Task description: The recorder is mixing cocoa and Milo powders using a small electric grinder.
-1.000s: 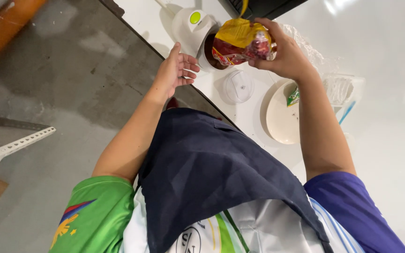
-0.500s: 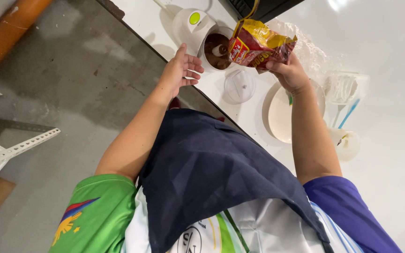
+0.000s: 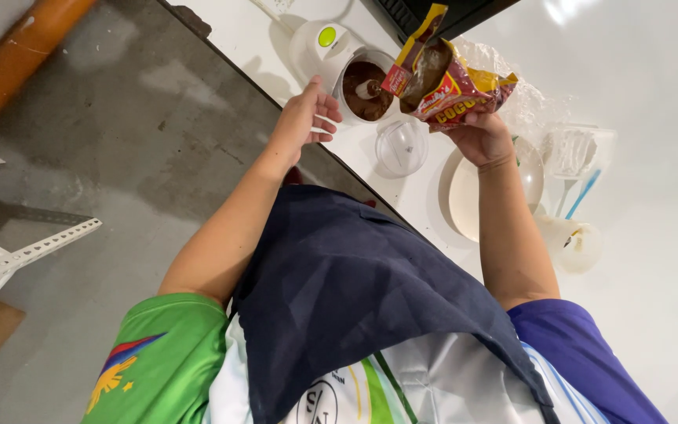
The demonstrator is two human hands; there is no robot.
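The person stands at the white bench [image 3: 653, 259], looking down. Their right hand [image 3: 482, 135] grips a red and yellow foil pouch [image 3: 442, 78], torn open and held just above and beside a white blender jar [image 3: 364, 82] that holds brown powder. Their left hand [image 3: 308, 118] rests loosely against the jar's side, fingers spread, clasping nothing. A clear lid [image 3: 402, 146] lies just beside the jar, and a pale round plate [image 3: 472, 192] sits near it.

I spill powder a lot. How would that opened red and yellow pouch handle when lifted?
The pouch looks floppy: its foil is creased where the right hand holds it. Probably light. Its torn top gapes, so tilting it likely spills brown powder.
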